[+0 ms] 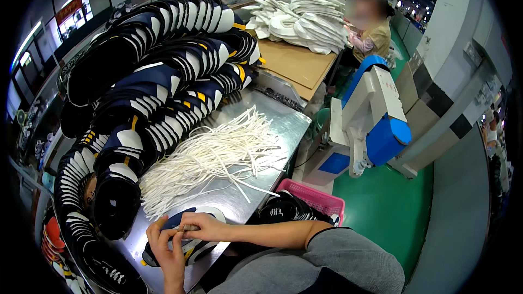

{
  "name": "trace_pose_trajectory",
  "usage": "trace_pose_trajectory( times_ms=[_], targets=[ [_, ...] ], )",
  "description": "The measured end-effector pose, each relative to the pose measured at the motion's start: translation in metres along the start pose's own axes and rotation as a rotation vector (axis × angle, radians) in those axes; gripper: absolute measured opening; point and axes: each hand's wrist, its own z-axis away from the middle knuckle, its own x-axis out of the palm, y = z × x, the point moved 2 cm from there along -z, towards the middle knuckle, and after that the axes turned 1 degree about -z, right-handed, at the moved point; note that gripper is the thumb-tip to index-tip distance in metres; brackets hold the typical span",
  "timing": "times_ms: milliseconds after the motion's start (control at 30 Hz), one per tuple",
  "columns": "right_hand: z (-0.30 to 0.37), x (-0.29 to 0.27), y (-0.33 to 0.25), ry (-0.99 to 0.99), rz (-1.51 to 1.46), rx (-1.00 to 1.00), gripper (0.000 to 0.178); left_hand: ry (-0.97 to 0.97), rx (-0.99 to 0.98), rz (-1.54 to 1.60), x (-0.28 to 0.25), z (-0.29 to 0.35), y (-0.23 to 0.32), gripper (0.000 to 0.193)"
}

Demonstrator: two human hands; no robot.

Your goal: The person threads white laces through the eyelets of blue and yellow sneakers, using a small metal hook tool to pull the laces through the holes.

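My left hand and right hand are both pinched tight on a navy-and-white shoe upper, flat on the steel table, just below the heap of white laces.

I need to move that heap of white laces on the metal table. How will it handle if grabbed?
Likely floppy: the white laces lie in loose curves. Probably light, thin strands. Stray ends splay over the metal table, so some may trail or drop.

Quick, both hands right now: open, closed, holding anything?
Left hand: fingers curled on the navy-and-white shoe upper lying on the metal table.
Right hand: closed, pinching a small tan lace tip over that upper.
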Motion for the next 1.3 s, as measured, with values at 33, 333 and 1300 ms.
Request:
trace_pose_trajectory(
  times_ms=[33, 333, 1300],
  targets=[
    [-0.001, 0.0, 0.006, 0.028, -0.055, 0.002, 0.02, -0.013, 0.013, 0.001, 0.001, 0.0, 0.0, 0.011],
    [0.0, 0.012, 0.033, 0.172, -0.221, 0.359, 0.032, -0.21, -0.165, -0.282, -0.038, 0.054, -0.038, 0.021],
    [0.023, -0.016, -0.029, 0.047, 0.237, 0.224, 0.018, 0.09, -0.703, 0.533, 0.033, 0.032, -0.033, 0.02]
  ],
)
